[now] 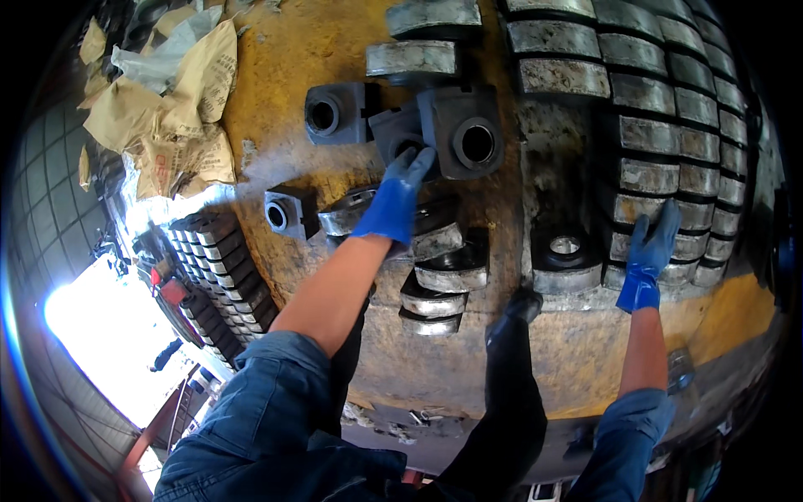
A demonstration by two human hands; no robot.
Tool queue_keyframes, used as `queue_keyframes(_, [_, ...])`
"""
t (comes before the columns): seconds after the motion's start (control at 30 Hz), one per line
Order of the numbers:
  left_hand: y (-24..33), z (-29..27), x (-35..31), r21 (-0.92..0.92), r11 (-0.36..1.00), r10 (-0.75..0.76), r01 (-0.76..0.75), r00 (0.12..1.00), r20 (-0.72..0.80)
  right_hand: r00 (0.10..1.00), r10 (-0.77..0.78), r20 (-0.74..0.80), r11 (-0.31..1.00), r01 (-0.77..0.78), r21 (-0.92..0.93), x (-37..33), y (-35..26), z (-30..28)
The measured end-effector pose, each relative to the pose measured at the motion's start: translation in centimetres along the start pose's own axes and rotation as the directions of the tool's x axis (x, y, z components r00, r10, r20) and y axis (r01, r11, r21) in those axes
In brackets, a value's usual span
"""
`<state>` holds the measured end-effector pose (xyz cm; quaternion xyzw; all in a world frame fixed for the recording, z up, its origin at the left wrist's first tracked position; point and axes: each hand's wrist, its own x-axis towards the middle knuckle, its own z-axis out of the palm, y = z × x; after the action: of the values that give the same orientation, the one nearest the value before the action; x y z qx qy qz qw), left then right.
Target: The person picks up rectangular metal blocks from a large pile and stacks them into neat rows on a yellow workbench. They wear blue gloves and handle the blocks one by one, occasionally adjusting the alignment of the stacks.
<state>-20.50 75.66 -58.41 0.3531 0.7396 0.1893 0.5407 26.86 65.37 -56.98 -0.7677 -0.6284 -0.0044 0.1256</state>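
Note:
My left hand, in a blue rubber glove, is at a dark metal block with a round hole, its fingers closed at the hole's lower rim. This block tilts against a larger dark block with a round hole on its right. A similar block stands just left of them, and a smaller one lies nearer. My right hand, also in a blue glove, rests with fingers spread on stacked curved-face metal blocks, holding nothing.
Several loose curved metal blocks lie below my left hand. A round-holed block sits by my boot. Torn brown paper sacks lie at the far left, above another block stack. Two metal blocks lie farther ahead.

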Motion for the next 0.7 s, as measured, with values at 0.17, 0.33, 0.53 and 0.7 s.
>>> queue_keyframes(0.17, [1.8,3.0,1.8,0.193,0.971,-0.143,0.142,0.99,-0.009,1.0,0.013,0.011,1.0,-0.013,0.002,-0.3,0.7,0.2])
queue_keyframes(0.33, [0.5,4.4,1.7,0.431,0.897,-0.026,0.097,0.986,-0.167,1.0,-0.007,0.005,1.0,0.007,-0.011,0.1,0.3,0.6])
queue_keyframes(0.53, [2.9,6.7,0.3,0.193,0.941,-0.259,0.276,0.96,-0.109,1.0,-0.022,0.015,1.0,0.022,-0.01,-0.1,1.2,0.1])
queue_keyframes(0.7, [-1.9,5.8,-2.4,-0.295,0.938,-0.225,0.18,0.966,-0.127,1.0,0.008,0.025,1.0,-0.009,0.014,0.1,-0.4,0.4])
